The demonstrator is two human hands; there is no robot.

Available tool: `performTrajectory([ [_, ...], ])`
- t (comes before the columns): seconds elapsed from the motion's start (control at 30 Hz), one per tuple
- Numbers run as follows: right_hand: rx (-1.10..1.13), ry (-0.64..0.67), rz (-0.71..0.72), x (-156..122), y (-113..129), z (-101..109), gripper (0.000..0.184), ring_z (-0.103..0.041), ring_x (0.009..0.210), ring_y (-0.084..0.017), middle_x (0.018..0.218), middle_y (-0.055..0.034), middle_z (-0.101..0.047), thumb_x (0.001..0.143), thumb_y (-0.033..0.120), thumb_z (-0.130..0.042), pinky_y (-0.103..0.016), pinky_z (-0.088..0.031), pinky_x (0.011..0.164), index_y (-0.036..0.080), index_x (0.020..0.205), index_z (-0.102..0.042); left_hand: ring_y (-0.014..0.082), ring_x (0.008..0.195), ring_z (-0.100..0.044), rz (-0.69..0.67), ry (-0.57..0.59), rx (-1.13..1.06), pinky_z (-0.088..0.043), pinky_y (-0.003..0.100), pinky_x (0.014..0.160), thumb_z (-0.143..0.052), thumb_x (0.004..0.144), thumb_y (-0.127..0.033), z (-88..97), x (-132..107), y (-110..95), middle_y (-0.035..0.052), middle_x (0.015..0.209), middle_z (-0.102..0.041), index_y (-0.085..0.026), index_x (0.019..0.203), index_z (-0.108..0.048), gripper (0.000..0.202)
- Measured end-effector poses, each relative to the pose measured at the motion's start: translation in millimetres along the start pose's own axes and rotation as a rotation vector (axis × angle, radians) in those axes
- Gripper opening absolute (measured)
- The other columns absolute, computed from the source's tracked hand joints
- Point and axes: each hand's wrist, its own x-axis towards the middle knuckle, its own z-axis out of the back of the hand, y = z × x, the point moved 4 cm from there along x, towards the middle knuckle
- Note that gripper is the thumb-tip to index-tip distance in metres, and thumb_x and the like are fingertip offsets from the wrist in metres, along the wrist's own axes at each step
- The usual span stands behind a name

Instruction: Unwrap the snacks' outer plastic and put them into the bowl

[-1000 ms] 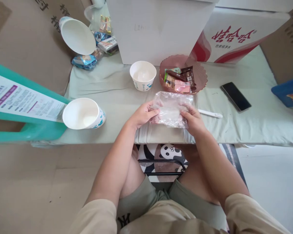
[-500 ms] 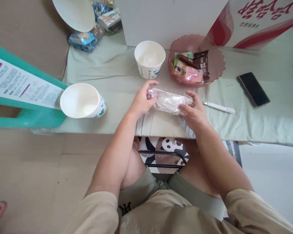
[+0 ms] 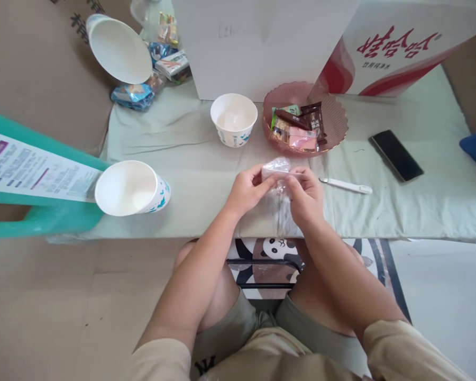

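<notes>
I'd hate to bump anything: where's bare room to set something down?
Bare cloth lies between near left paper cup and middle paper cup, and between phone and front edge. It's crowded around left hand, right hand, clear plastic and pink bowl.

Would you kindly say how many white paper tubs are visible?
3: the front-left tub, the middle tub beside the pink bowl, and the back-left tub. Others may be hidden.

Surface (image 3: 190, 180): open lane from near edge between left paper cup (image 3: 133, 189) and left hand (image 3: 249, 191); middle paper cup (image 3: 235, 119), fluted bowl (image 3: 335, 124), white carton (image 3: 262, 50) bar far side.
</notes>
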Motion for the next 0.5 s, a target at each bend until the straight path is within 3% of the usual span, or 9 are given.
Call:
performTrajectory([
  [0.07,-0.178,-0.094,0.103,1,5,6,0.039,-0.058,0.087,-0.016,0.097,-0.0002,-0.061,0.076,0.049,-0.080,-0.030,-0.049,0.076,0.027,0.098,-0.056,0.0114,0.065,-0.053,0.013,-0.022,-0.006,-0.043,0.025,0.062,-0.076,0.080,-0.052,6.0,-2,-3,-0.0016,0.069,-0.060,-0.018,0.080,-0.063,0.036],
  [0.13,-0.242,-0.023,0.054,3,4,5,0.049,-0.060,0.097,-0.018,0.109,-0.0026,-0.063,0.068,0.048,-0.085,-0.032,-0.050,0.080,0.027,0.104,-0.057,0.0107,0.063,-0.050,0.029,0.029,-0.037,-0.041,0.025,0.061,-0.074,0.081,-0.049,9.5,-5,-6,-0.0024,0.067,-0.057,-0.018,0.075,-0.062,0.033],
  [0.2,-0.243,0.134,-0.104,5,2,0,0.045,-0.060,0.081,-0.017,0.093,-0.0014,-0.065,0.068,0.051,-0.084,-0.031,-0.047,0.069,0.025,0.094,-0.058,0.0106,0.064,-0.050,0.043,0.051,-0.070,-0.043,0.025,0.063,-0.073,0.081,-0.043,13.9,-7,-9,-0.0025,0.069,-0.057,-0.018,0.076,-0.062,0.028],
  [0.27,-0.277,0.187,-0.153,12,11,-3,0.035,-0.050,0.061,-0.013,0.071,0.0025,-0.057,0.073,0.049,-0.079,-0.029,-0.039,0.058,0.023,0.081,-0.056,0.0108,0.067,-0.053,0.045,-0.043,-0.071,-0.044,0.025,0.066,-0.072,0.080,-0.036,22.9,-6,-12,-0.0021,0.073,-0.059,-0.019,0.081,-0.063,0.019],
  [0.37,-0.445,0.103,0.067,37,52,-13,0.025,-0.043,0.058,-0.012,0.065,0.0038,-0.050,0.076,0.033,-0.077,-0.029,-0.034,0.057,0.024,0.074,-0.054,0.0106,0.068,-0.055,0.051,-0.233,-0.077,-0.045,0.025,0.068,-0.066,0.083,-0.027,37.8,-2,-16,-0.0021,0.076,-0.061,-0.020,0.085,-0.063,0.008],
  [0.5,-0.774,0.156,0.319,90,102,-64,0.018,-0.054,0.078,-0.018,0.075,0.0001,-0.054,0.077,0.019,-0.072,-0.034,-0.045,0.075,0.023,0.076,-0.054,0.0113,0.063,-0.053,0.072,-0.222,-0.147,-0.044,0.026,0.066,-0.061,0.085,-0.025,42.7,6,-19,-0.0028,0.069,-0.057,-0.020,0.079,-0.060,0.008],
])
